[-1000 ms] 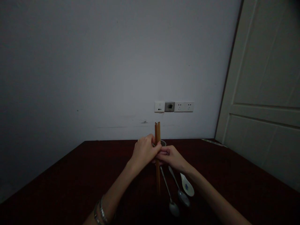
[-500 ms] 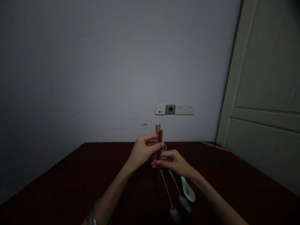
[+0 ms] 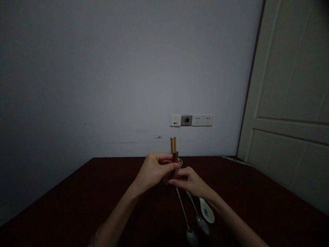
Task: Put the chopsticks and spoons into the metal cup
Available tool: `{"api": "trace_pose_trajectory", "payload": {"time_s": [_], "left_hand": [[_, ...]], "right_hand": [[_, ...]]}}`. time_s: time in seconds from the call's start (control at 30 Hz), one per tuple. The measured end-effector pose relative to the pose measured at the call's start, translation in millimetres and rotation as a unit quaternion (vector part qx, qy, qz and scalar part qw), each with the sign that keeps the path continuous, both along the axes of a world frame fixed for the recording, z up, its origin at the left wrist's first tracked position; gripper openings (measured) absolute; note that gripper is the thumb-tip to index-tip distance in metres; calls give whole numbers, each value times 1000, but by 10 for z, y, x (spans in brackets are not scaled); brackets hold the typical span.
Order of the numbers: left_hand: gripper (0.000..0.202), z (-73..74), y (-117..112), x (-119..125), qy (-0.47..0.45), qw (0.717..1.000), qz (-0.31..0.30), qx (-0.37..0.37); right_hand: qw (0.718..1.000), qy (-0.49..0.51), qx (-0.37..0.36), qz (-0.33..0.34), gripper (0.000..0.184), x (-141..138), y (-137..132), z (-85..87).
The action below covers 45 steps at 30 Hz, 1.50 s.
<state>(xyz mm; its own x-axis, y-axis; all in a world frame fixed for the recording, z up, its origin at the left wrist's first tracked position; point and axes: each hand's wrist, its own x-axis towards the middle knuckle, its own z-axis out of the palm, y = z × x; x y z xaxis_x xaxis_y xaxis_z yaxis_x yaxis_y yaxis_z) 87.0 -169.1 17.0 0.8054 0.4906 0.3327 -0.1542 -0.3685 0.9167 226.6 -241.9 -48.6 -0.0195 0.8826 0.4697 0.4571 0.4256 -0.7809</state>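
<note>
Between my hands is a short bundle of brown chopsticks [image 3: 175, 156], upper ends pointing up and slightly away. My left hand [image 3: 153, 171] pinches them near the top with thumb and fingers. Just below, my right hand [image 3: 191, 181] is closed on the same chopsticks, its thumb pressed along them. Behind them, several other chopsticks [image 3: 174, 144] stand upright, next to the pale round rim [image 3: 181, 161] of a container mostly hidden by my hands. A thin long-handled metal spoon [image 3: 191, 236], a second metal spoon [image 3: 203, 226] and a white spoon with a blue mark [image 3: 207, 212] lie beneath my right arm.
The dark red table [image 3: 77, 199] reaches back to a grey wall, where a row of sockets [image 3: 202, 120] is mounted. A pale flat strip [image 3: 235, 160] lies at the far right edge. On the right stands a panelled door [image 3: 288, 103].
Both hands have come down slightly with the chopsticks, whose tops now sit lower and lean differently. The standing chopsticks and the spoons have stayed in place.
</note>
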Motion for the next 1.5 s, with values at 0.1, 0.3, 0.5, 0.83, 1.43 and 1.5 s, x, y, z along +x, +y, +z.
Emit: {"api": "trace_pose_trajectory", "payload": {"time_s": [0.1, 0.3, 0.5, 0.83, 1.43, 1.5], "left_hand": [[17, -10, 27, -2, -17, 1000, -10, 20], [18, 5, 33, 0, -47, 996, -32, 64], [22, -13, 32, 26, -43, 998, -22, 42], [21, -46, 56, 45, -31, 999, -34, 19], [20, -23, 28, 33, -15, 999, -30, 0], [19, -20, 24, 32, -13, 999, -32, 0]], "right_hand": [[1000, 8, -13, -4, 24, 21, -42, 43], [997, 0, 39, -63, 37, 159, -334, 512], [977, -26, 156, -145, 31, 24, -443, 788], [967, -34, 206, -144, 23, -53, -189, 640], [963, -15, 219, -154, 19, -79, -145, 608], [963, -18, 218, -158, 18, -80, -149, 614]]}}
